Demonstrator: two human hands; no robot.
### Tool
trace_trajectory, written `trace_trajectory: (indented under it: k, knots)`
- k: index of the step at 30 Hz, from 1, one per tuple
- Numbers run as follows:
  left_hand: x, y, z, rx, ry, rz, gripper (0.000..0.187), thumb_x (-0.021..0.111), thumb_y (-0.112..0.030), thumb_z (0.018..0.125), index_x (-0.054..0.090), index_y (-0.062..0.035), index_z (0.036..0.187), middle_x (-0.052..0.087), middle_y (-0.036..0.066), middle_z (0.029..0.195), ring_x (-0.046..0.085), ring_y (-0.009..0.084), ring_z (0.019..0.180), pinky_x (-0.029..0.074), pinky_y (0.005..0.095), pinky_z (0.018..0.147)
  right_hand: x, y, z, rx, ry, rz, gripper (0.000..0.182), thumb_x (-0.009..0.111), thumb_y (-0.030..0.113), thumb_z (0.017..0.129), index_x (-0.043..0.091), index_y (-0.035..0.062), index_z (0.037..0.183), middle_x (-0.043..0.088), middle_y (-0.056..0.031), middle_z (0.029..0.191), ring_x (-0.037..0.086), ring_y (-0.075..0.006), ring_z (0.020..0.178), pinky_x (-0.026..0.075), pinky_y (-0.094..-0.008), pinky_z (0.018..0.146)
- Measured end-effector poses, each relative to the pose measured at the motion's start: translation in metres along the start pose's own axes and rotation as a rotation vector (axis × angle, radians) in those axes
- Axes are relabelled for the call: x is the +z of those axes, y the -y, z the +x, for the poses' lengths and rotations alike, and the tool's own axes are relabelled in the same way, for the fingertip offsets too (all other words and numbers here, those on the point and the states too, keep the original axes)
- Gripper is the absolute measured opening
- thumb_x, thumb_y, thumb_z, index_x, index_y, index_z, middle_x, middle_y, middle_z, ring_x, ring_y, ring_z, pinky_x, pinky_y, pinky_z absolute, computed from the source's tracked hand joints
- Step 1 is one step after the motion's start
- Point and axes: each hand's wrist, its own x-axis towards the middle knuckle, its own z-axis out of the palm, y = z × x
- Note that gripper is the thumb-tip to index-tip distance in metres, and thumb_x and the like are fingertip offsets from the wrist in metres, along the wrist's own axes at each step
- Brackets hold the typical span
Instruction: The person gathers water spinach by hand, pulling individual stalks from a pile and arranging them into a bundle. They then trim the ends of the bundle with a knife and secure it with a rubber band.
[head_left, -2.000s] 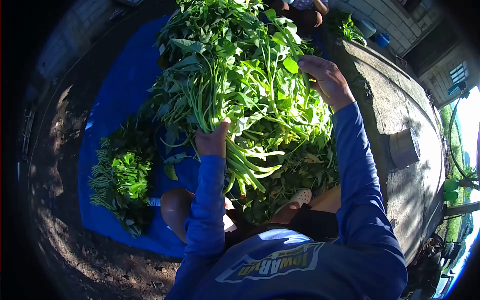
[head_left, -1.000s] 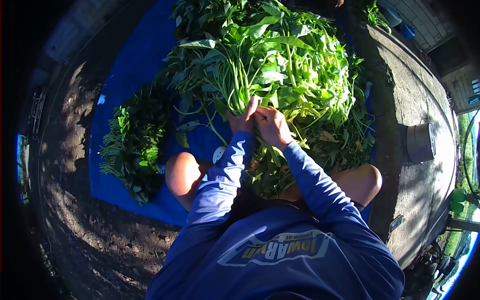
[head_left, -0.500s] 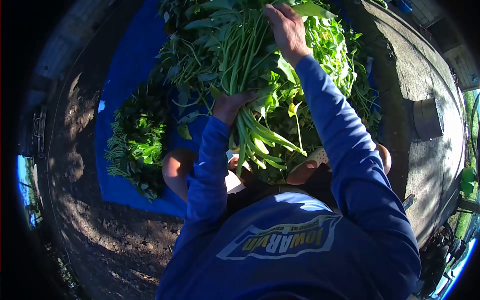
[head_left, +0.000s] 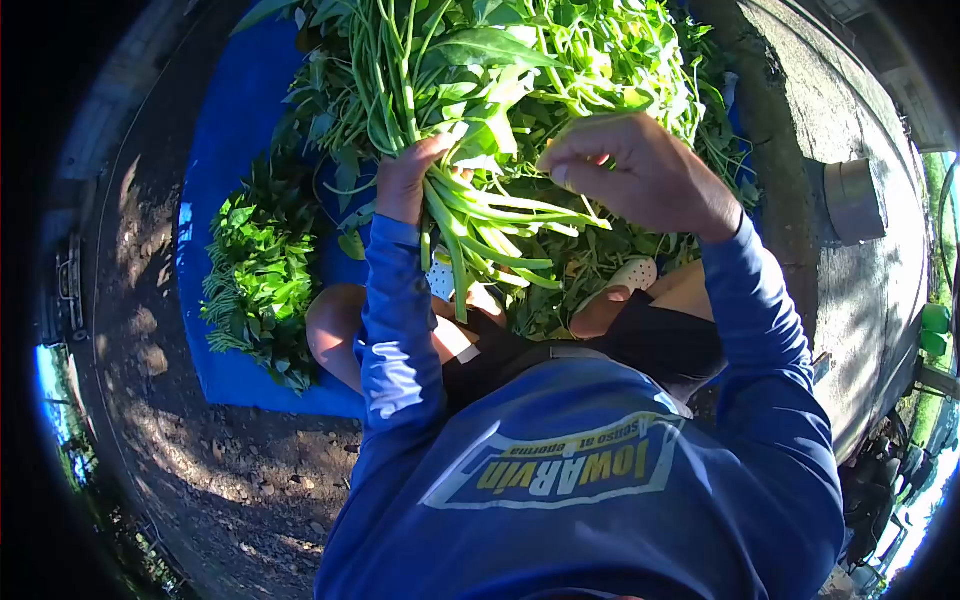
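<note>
My left hand (head_left: 408,180) is wrapped round a bunch of leafy greens (head_left: 465,222), which look like water spinach. The cut stem ends fan out to the lower right and the leaves point away from me. To the right of the stems, my right hand (head_left: 645,175) is closed, thumb against fingers; what it pinches, if anything, I cannot make out. Behind both hands lies a big heap of the same greens (head_left: 610,60). A separate pile of greens (head_left: 262,275) sits to the left, its stems lined up.
A blue tarp (head_left: 225,165) lies under the greens. My bent legs and white perforated shoes (head_left: 635,272) are close below the bunch. Leaf-strewn dirt (head_left: 240,480) is on the left. On the right, a grey cylindrical object (head_left: 853,202) stands on a concrete strip (head_left: 850,290).
My right hand has come down from the leafy tops toward me, to the right of the stems. My left hand has shifted slightly left and up, still gripping the bunch.
</note>
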Motion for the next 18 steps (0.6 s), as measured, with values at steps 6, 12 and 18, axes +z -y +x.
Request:
trace_trajectory:
  k: [6, 12, 18]
  knots:
    - [0.03, -0.022, -0.007, 0.058, -0.088, 0.122, 0.038, 0.078, -0.01, 0.088, 0.068, 0.0035, 0.123, 0.074, 0.016, 0.109, 0.074, 0.0253, 0.082, 0.065, 0.0415, 0.071, 0.037, -0.04, -0.035, 0.271, 0.169, 0.137, 0.034, 0.065, 0.024, 0.099, 0.073, 0.0013, 0.124, 0.077, -0.0169, 0.106, 0.075, -0.0291, 0.096, 0.058, -0.0392, 0.088]
    - [0.034, -0.015, -0.002, 0.1, -0.159, 0.097, 0.036, 0.082, -0.007, 0.085, 0.073, 0.006, 0.116, 0.074, 0.011, 0.111, 0.073, 0.0209, 0.09, 0.063, 0.0378, 0.083, 0.029, -0.025, -0.039, 0.423, 0.167, 0.284, 0.042, 0.063, 0.024, 0.102, 0.066, 0.006, 0.14, 0.076, -0.0085, 0.108, 0.069, -0.0127, 0.093, 0.055, -0.03, 0.086]
    - [0.032, -0.013, 0.009, 0.47, -0.311, 0.235, 0.037, 0.082, -0.006, 0.083, 0.073, 0.0027, 0.118, 0.074, 0.01, 0.115, 0.07, 0.0177, 0.098, 0.055, 0.0329, 0.093, 0.113, -0.021, -0.051, 0.425, -0.027, 0.464, 0.043, 0.059, 0.025, 0.104, 0.063, 0.0039, 0.141, 0.075, -0.0181, 0.119, 0.073, -0.0239, 0.106, 0.055, -0.0346, 0.094]
